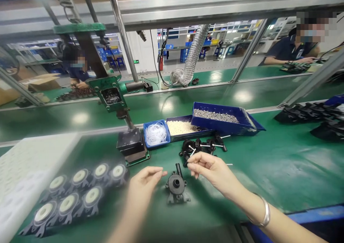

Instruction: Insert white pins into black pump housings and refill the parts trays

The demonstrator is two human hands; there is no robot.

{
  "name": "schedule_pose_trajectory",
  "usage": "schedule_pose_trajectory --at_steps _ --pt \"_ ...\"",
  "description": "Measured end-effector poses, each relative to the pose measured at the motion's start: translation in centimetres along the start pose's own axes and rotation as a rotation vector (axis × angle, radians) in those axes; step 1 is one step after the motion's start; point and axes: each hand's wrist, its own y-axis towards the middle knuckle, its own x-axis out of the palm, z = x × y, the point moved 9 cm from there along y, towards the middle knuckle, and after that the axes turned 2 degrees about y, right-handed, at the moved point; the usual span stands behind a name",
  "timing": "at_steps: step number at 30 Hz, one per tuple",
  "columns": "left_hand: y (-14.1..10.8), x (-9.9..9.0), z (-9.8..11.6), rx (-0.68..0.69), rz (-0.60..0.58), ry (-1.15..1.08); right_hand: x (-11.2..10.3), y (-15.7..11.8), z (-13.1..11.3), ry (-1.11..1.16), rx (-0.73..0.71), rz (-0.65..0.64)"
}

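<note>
A black round housing (176, 184) with a pipe stub and a central hole stands on the green bench between my hands. My left hand (147, 180) is just left of it, thumb and forefinger pinched together; anything between them is too small to tell. Above and right of the housing, my right hand (206, 168) has its fingertips pressed together, and what they may hold is hidden. Right behind that hand lie black parts (199, 145) with thin white pins. Farther back are a blue tray of white rings (156, 133) and a bin of small cream pieces (182, 127).
A blue bin of metal screws (215, 116) rests tilted on its neighbour. A green press (111, 92) rises at the back left. Several black parts with cream discs (67, 203) stand left, beside a white sheet (16, 171). Black parts (309, 112) lie far right. Two people sit across.
</note>
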Motion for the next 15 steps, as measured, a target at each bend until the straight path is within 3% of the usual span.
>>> schedule_pose_trajectory --at_steps 4,7,11,15 --pt "-0.9 0.0 -1.4 0.008 -0.005 0.101 0.6 -1.1 2.5 -0.087 -0.005 0.022" --pt "-1.3 0.0 -1.3 0.102 0.001 0.247 1.5 -1.5 2.9 -0.1 -0.087 0.021" --pt "-2.0 0.7 0.3 0.358 -0.018 0.503 2.0 -2.1 2.3 -0.253 -0.252 0.058" --pt "-3.6 1.6 2.3 0.748 0.004 0.769 3.1 -3.9 0.4 -0.526 -0.62 0.039"
